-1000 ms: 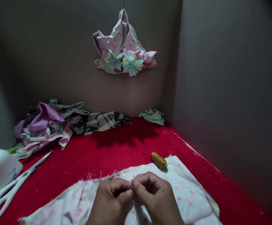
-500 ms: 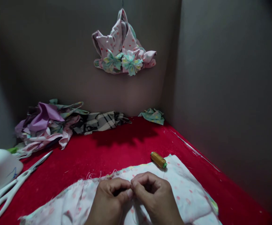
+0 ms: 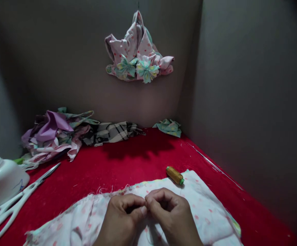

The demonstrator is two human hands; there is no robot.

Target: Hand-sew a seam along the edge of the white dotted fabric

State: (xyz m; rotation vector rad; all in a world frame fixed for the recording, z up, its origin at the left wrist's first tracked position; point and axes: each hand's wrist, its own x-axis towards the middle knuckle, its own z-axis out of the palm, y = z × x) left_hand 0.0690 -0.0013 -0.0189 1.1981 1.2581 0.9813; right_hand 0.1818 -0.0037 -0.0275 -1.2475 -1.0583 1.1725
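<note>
A white cotton cloth with pink dots [image 3: 206,213] lies across the near part of the table, its top edge frayed. My left hand [image 3: 124,218] and my right hand [image 3: 170,215] rest on it, their fingertips pinched together at the middle. Whatever lies between the fingertips is too small to make out, though a thin thread shows near them. Beyond my right hand, a golden-yellow thread spool with a green end [image 3: 174,175] lies on the cloth's far edge.
The table has a red cover [image 3: 128,160] and meets grey walls at the back and right. White-handled scissors [image 3: 23,194] and a white bowl [image 3: 1,179] lie at left. Crumpled fabric scraps [image 3: 53,135], plaid cloth [image 3: 112,133] and a dotted fabric piece with flowers [image 3: 139,51] lie beyond.
The whole view has shifted slightly with my head. My hands stay pinched together at the cloth, and the spool and scissors have not visibly moved on the table.
</note>
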